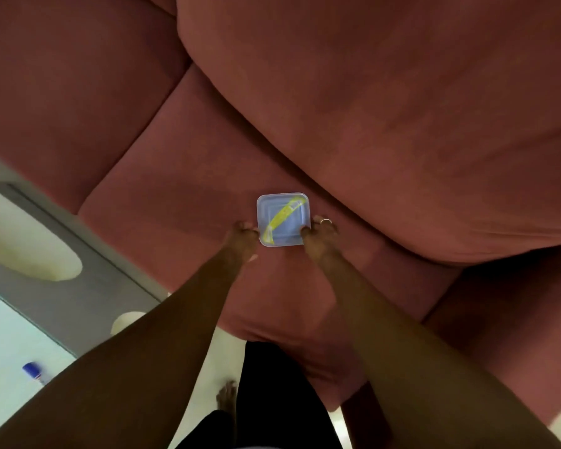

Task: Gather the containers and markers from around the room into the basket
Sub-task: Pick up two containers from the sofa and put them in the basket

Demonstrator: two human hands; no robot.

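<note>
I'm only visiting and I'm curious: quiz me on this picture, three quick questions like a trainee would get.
1. True or false: the left hand and right hand touch opposite sides of the square lidded container.
2. Which hand wears the ring? A: left. B: right.
3. Fill in: the stripe across the container's lid is ____.
Key: 1 true; 2 B; 3 yellow.
</note>
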